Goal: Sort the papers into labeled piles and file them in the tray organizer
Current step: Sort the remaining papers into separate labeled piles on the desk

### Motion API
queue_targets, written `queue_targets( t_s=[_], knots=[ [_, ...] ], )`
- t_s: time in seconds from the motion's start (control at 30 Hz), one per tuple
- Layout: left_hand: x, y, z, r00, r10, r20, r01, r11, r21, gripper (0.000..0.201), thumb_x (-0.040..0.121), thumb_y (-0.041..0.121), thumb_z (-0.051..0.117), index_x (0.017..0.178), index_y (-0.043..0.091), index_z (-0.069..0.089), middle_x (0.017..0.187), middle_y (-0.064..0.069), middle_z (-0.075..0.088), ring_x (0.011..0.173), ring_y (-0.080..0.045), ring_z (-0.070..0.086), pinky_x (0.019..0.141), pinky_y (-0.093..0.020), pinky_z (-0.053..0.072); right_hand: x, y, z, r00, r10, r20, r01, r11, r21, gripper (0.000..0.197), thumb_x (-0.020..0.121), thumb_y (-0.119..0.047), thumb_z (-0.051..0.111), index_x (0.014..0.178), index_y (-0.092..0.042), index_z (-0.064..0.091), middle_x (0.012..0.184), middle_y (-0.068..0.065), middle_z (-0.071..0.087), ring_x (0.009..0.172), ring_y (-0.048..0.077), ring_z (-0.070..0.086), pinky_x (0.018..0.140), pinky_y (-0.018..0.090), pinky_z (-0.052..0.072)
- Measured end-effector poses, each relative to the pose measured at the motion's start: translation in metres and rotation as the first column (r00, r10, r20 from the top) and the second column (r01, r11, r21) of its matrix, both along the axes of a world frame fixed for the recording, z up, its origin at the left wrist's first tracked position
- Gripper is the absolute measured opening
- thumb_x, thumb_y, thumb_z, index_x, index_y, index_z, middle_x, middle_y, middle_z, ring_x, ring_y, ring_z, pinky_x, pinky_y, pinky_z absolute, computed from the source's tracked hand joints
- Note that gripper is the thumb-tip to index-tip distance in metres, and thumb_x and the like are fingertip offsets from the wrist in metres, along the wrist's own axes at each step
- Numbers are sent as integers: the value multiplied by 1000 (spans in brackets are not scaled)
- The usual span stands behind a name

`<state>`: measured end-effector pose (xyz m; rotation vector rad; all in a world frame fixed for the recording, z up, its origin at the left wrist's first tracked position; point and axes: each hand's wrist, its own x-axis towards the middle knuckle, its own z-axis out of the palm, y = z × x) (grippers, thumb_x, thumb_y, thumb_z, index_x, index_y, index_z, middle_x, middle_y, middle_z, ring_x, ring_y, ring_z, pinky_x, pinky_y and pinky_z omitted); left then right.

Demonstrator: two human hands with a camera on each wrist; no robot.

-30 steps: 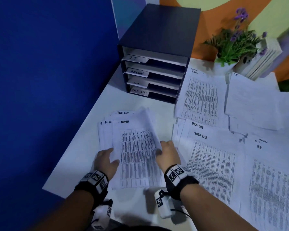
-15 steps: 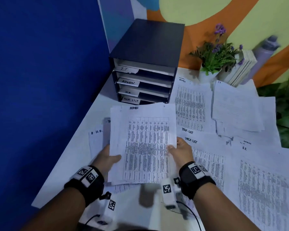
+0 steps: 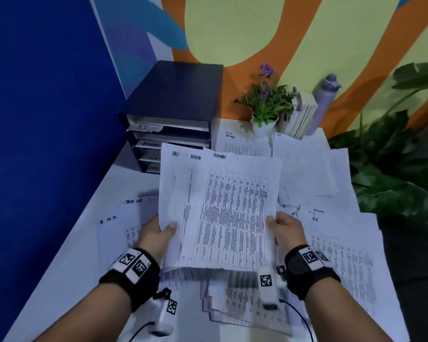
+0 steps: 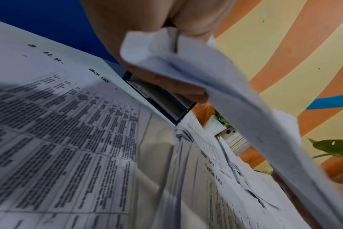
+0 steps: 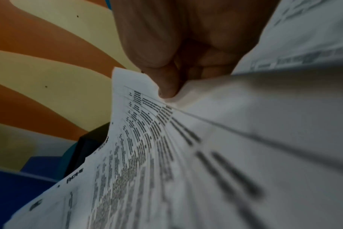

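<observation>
I hold a fanned stack of ADMIN papers (image 3: 223,213) up above the table, tilted toward me. My left hand (image 3: 158,233) grips its left edge, thumb on top; the left wrist view shows the ADMIN stack (image 4: 206,74) pinched in my left hand (image 4: 157,65). My right hand (image 3: 284,230) pinches the right edge, and the right wrist view shows that right hand (image 5: 166,74) with its thumb on the printed ADMIN stack (image 5: 166,155). The dark tray organizer (image 3: 178,99) stands behind, with slots labelled IT and ADMIN; its lower labels are partly hidden by the stack.
H.R. and TASK LIST sheets (image 3: 124,225) lie at the left, more papers (image 3: 336,243) cover the right side. A potted plant (image 3: 267,104), books and a bottle (image 3: 324,102) stand at the back. A blue wall (image 3: 47,119) borders the table's left edge.
The ADMIN stack lay on the table a second ago; both hands have lifted it and raised it toward the organizer, and the sheets have fanned apart at the top.
</observation>
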<state>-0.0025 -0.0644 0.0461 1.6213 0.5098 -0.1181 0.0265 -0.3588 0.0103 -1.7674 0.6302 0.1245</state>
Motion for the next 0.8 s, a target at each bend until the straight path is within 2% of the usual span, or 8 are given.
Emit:
queue_targets(
  t_s=[0.07, 0.17, 0.3, 0.4, 0.47, 0.53, 0.7, 0.8],
  knots=[
    [2, -11, 4, 1000, 17, 23, -18, 998, 58, 19, 94, 10, 59, 111, 19, 62, 90, 8, 66, 88, -18, 64, 79, -27, 49, -3, -18, 2, 999, -39, 0, 39, 999, 22, 29, 91, -23, 60, 74, -2, 50, 68, 7, 36, 57, 17, 34, 59, 28, 32],
    [4, -24, 10, 997, 60, 46, -64, 993, 102, 12, 90, 11, 64, 99, 15, 58, 81, 9, 61, 73, -8, 59, 60, -19, 45, -8, -38, 0, 998, -67, 9, 66, 995, 75, 30, 93, -21, 59, 66, -12, 49, 63, 5, 33, 59, 16, 31, 62, 28, 31],
    [8, -35, 10, 998, 62, 20, -64, 990, 123, 17, 81, 18, 76, 87, 20, 61, 84, 1, 70, 79, -22, 69, 72, -36, 56, -13, -45, 0, 997, -46, 62, 32, 976, 214, 16, 94, -17, 60, 90, -3, 68, 82, 4, 60, 78, 16, 50, 83, 32, 43],
    [9, -47, 11, 997, 74, 23, -75, 996, 40, 13, 83, 22, 74, 92, 18, 66, 86, -3, 73, 78, -23, 70, 67, -33, 56, -12, -41, 6, 996, -36, 85, 15, 971, 240, 19, 95, -15, 59, 83, 0, 60, 74, 6, 53, 72, 18, 45, 79, 32, 45],
    [11, -54, 13, 995, 95, 33, -95, 995, -2, 11, 92, 25, 63, 99, 17, 65, 90, -3, 72, 81, -23, 69, 68, -32, 54, -9, -42, 8, 990, -97, 104, 74, 976, 206, 23, 94, -13, 58, 72, -8, 54, 64, 3, 42, 68, 18, 36, 69, 30, 37],
    [12, -57, 14, 995, 94, 40, -94, 996, 0, 10, 94, 18, 59, 104, 16, 64, 93, -2, 71, 81, -20, 67, 67, -27, 51, -6, -47, 11, 981, -159, 111, 134, 969, 209, 27, 94, -9, 57, 68, -13, 53, 60, -2, 45, 65, 17, 38, 67, 29, 37],
    [14, -61, 13, 995, 86, 48, -89, 994, 65, 19, 81, 12, 76, 99, 14, 68, 89, -3, 74, 80, -20, 70, 71, -29, 53, -1, -50, 18, 981, -144, 127, 99, 946, 309, 14, 94, -7, 58, 82, -11, 65, 76, 0, 63, 77, 18, 55, 87, 35, 45],
    [14, -66, 14, 996, 69, 57, -76, 986, 149, 19, 79, 19, 78, 93, 19, 66, 80, 6, 70, 72, -11, 65, 59, -19, 47, 1, -43, 16, 982, -119, 144, 66, 942, 328, 10, 93, -6, 59, 88, -10, 67, 81, 0, 67, 81, 17, 58, 89, 34, 47]
  ],
)
